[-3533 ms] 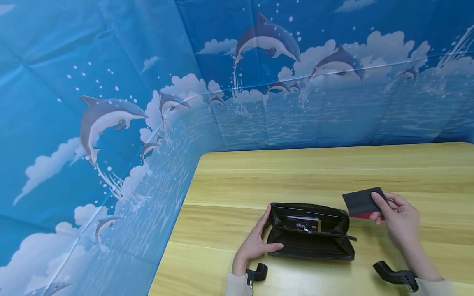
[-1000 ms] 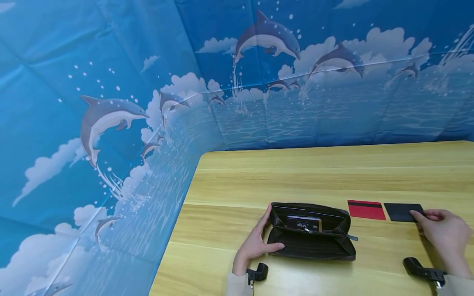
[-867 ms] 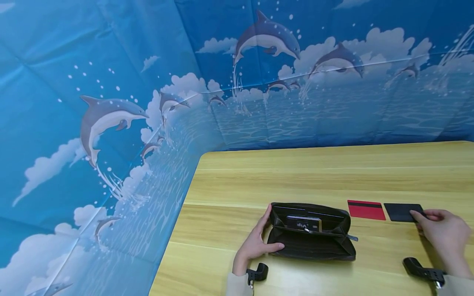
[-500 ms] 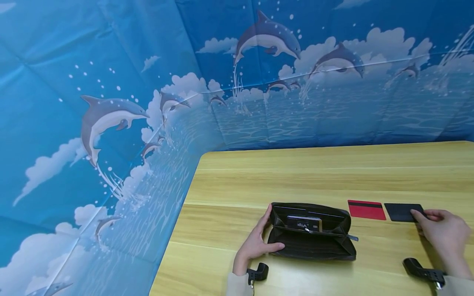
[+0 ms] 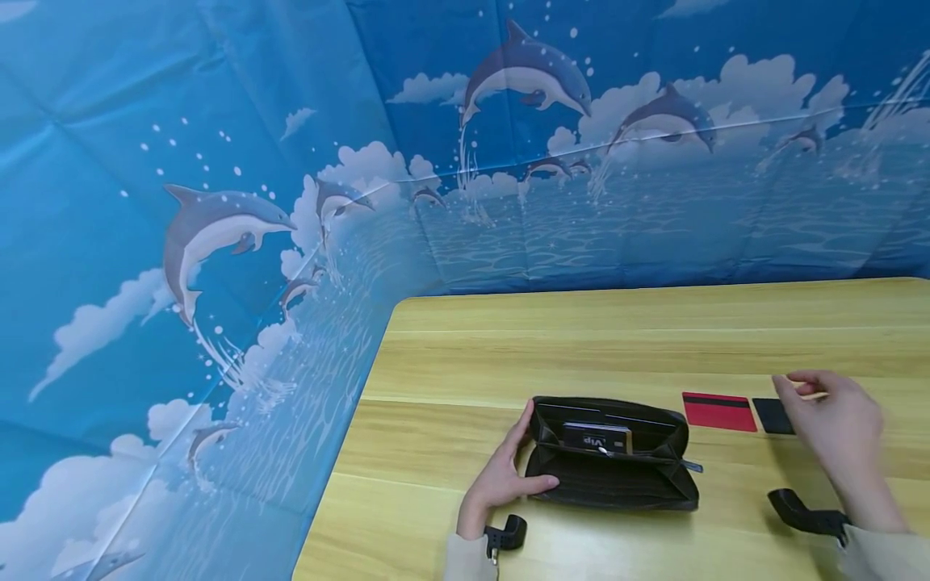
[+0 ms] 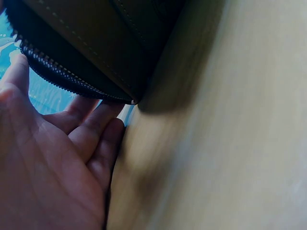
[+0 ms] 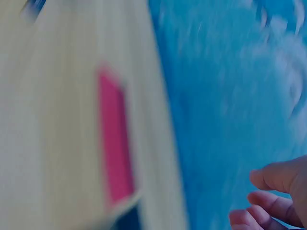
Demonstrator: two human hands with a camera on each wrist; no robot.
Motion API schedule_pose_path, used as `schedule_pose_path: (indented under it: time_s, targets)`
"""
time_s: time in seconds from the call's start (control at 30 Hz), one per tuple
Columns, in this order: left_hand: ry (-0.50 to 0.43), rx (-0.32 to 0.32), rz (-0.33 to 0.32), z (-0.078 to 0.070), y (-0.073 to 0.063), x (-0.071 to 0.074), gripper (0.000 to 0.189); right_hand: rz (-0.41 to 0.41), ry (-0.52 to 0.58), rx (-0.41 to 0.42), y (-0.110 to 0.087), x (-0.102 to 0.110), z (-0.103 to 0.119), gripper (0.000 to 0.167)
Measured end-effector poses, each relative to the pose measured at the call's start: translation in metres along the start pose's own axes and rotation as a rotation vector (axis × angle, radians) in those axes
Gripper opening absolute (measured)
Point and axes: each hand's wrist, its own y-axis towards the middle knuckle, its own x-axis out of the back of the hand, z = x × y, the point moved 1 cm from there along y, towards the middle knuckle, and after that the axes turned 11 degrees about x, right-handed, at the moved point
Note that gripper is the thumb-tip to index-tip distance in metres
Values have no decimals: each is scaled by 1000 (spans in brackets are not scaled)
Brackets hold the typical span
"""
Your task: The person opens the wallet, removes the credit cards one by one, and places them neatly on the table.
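Note:
A black zip wallet (image 5: 617,488) stands unzipped and spread on the table, with a dark card marked "Vip" (image 5: 594,438) poking out of its middle. My left hand (image 5: 501,480) grips the wallet's left end, thumb over the front edge and fingers behind. The left wrist view shows those fingers (image 6: 86,129) against the wallet's zipped edge. Right of the wallet lie a red card (image 5: 719,415) with a dark stripe and a black card (image 5: 772,416). My right hand (image 5: 835,424), fingers loosely bent and holding nothing, is raised over the black card and hides its right part.
The wooden table (image 5: 508,347) spreads around the wallet and cards. A blue dolphin-print sheet (image 5: 436,234) hangs along its back and left edges. Each wrist wears a black camera mount (image 5: 806,512).
Earlier my right hand carried the red and black cards, then both lay side by side. It has since let go of the black card, rising and shifting left. My left hand has stayed on the wallet.

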Motion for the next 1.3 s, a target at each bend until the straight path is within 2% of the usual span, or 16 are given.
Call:
schedule_pose_path:
  time_s: [0.07,0.23,0.37,0.5,0.6,0.7,0.93,1.3]
  targets:
    - [2,8,5,-7,-2,2,103,10,53,114,5,-3,23,28]
    - [18,12,4,-8,-1,4,102,127,185,322,7,-16,88,16]
    - [20,-1,-8,10,5,1,106,209,236,478,4,-30,131,6]
    - [39,-12,-19,26,11,-1,110,327,247,572,-1,-45,155,9]
    - [39,-15,-18,28,11,-2,110,416,218,595,-4,-54,163,11]
    - [18,-11,-9,25,10,-2,109,441,168,634,-7,-63,165,13]
    - [18,-26,15,-7,1,4,104,398,97,735,-8,-74,163,15]
    - [18,-39,17,-3,4,6,105,370,52,748,-7,-83,161,22]
